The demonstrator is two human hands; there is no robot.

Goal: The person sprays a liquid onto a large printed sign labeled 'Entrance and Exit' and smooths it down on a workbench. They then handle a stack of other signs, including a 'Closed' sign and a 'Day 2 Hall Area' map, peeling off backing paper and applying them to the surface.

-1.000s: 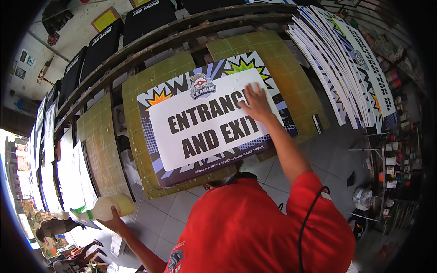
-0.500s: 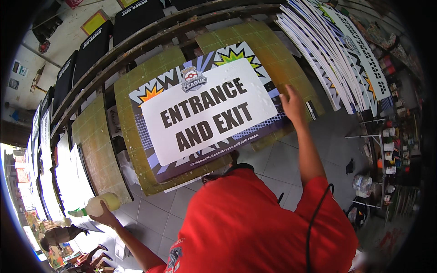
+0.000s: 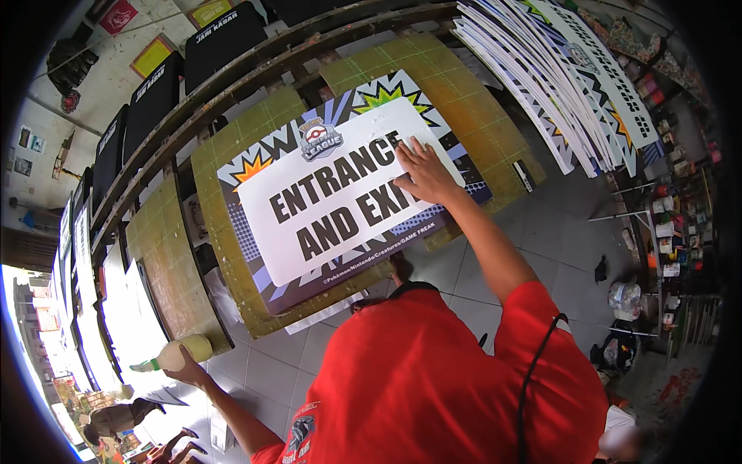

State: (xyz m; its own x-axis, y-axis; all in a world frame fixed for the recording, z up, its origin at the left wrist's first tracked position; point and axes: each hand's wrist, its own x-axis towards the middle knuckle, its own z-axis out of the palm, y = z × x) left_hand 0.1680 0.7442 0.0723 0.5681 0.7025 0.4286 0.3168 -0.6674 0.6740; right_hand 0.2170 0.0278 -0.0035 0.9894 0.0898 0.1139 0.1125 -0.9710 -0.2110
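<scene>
A colourful printed sign board with a white central panel and bold black lettering lies on a green-brown work board. My right hand rests flat on the right part of the white panel, fingers spread, covering some of the letters. Small clear wet-looking spots show on the panel near its upper right. Off to the lower left, my left hand is wrapped round a pale yellowish bottle with a green top, held tilted away from the sign.
A fanned stack of printed boards lies at the far right. Black shirts sit on boards behind a long rail. Shelves of pots stand at the right. Another person is at the lower left.
My right hand has moved left from the sign's right edge onto its white panel. The left hand still holds the bottle, slightly further right in view.
</scene>
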